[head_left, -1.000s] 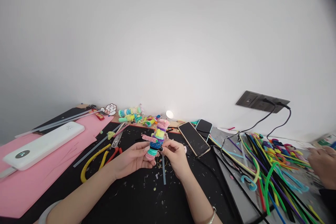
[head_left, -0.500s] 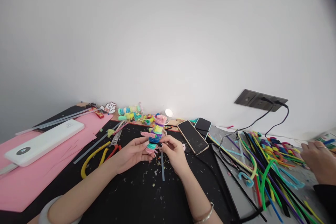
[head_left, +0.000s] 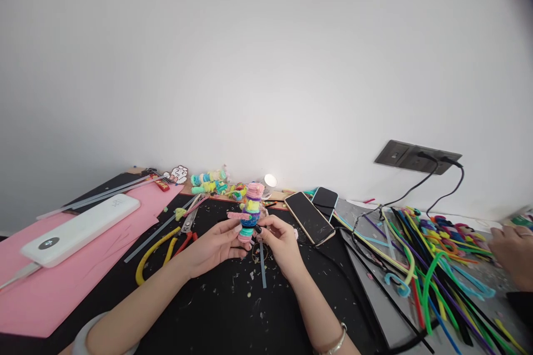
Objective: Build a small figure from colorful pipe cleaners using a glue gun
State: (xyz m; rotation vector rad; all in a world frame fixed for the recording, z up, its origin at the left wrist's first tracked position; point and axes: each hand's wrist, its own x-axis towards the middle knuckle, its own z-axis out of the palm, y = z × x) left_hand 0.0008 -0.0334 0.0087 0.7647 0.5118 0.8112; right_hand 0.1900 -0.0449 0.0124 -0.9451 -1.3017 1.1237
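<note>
A small figure of coiled pipe cleaners (head_left: 251,211), banded in pink, yellow, blue, black and teal, stands nearly upright between my hands. A short pink piece sticks out from its left side. My left hand (head_left: 216,247) grips its lower part between thumb and fingers. On the other side, my right hand (head_left: 278,237) pinches in close at the black band; exactly what lies between those fingertips is hidden. Under the hands, a translucent glue stick (head_left: 263,269) lies on the black work surface (head_left: 233,321) among fluffy scraps. Yellow-handled scissors (head_left: 144,260) rest left of my left hand.
Two phones (head_left: 310,218) lie by the wall. On the right are many loose pipe cleaners (head_left: 433,283) and another person's hand (head_left: 514,252). Pink sheets (head_left: 95,244) carry a white power bank (head_left: 79,230). Finished-looking coiled pieces (head_left: 208,180) sit behind. Cords hang from a socket (head_left: 416,156).
The camera view has shifted slightly, so most things sit a little further right. The figure has tilted a bit more upright, both hands keeping their places on it.
</note>
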